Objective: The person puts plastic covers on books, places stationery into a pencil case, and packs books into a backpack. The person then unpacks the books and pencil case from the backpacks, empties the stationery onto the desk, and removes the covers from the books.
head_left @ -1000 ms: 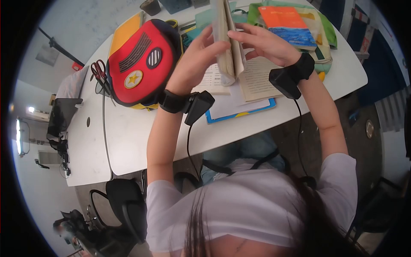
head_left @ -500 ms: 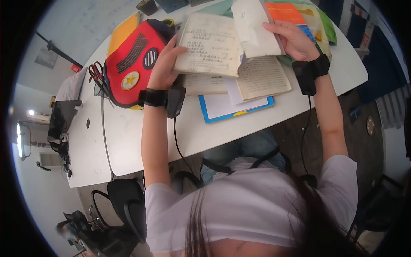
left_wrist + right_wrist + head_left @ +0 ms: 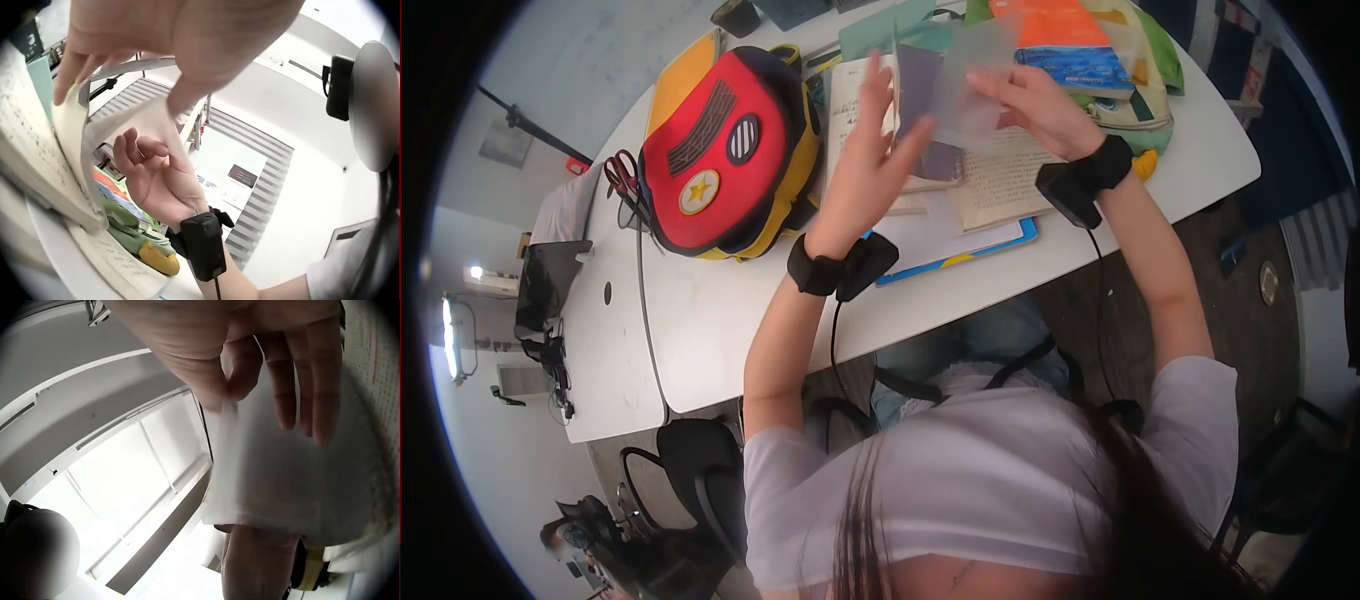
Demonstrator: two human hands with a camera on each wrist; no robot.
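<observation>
An open notebook (image 3: pixel 845 110) lies over another open book (image 3: pixel 1010 190) near the table's far side. My left hand (image 3: pixel 865 175), fingers extended and thumb apart, stands at a raised page; in the left wrist view its fingertips touch the page edge of the notebook (image 3: pixel 37 137). A translucent sheet (image 3: pixel 975 90) is raised between the hands. My right hand (image 3: pixel 1045 112) pinches this sheet (image 3: pixel 281 481) between thumb and forefinger, its other fingers hanging down. A grey-purple page or cover (image 3: pixel 918 90) shows behind the sheet.
A red backpack (image 3: pixel 725 150) is on the left, with scissors (image 3: pixel 622 175) in a holder beside it. Under the books lies a blue-edged folder (image 3: pixel 960 262). An orange and blue book (image 3: pixel 1080 60) rests on a green bag (image 3: pixel 1165 60) at right.
The notebook has gone from raised to lower over the books. My left hand has moved right, away from its left edge; my right hand has shifted left and now pinches the translucent sheet.
</observation>
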